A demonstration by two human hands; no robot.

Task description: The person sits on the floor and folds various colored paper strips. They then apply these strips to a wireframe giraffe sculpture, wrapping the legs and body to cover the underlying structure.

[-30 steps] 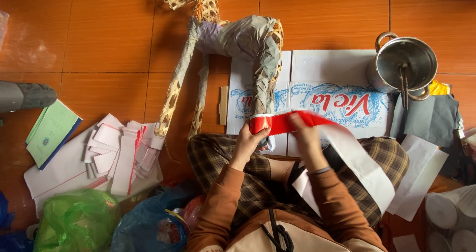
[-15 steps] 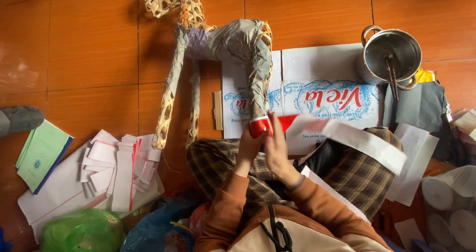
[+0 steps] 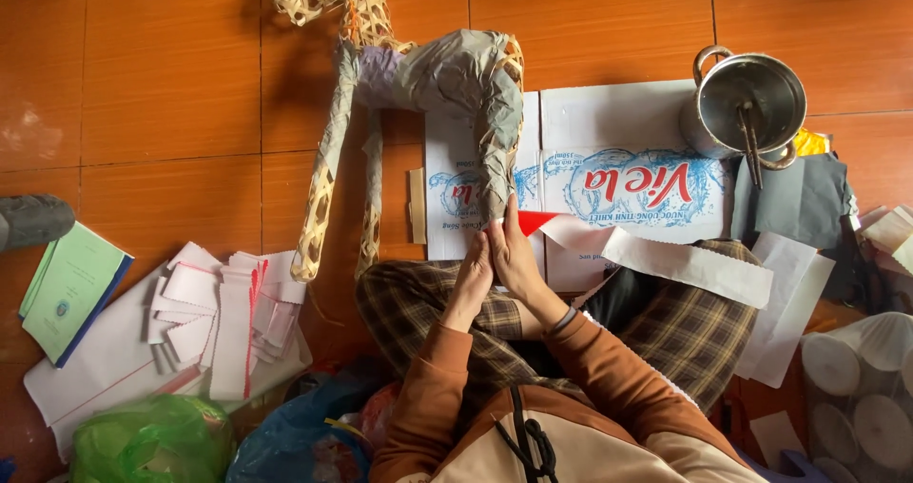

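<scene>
Orange floor tiles point(image 3: 171, 93) surround us. We press both hands, left hand point(image 3: 471, 283) and right hand point(image 3: 514, 255), closed around the paper strip point(image 3: 666, 260) at the woven frame's leg point(image 3: 501, 141); next seems smoothing it carefully.

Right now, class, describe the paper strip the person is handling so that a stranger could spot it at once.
Find the flattened white cardboard box on the orange tiled floor, in front of the seated person. At its near edge, both hands, left and right, press a long paper strip against the paper-covered woven frame. Unlike the cut pieces piled to the left, it has a red end.
</scene>
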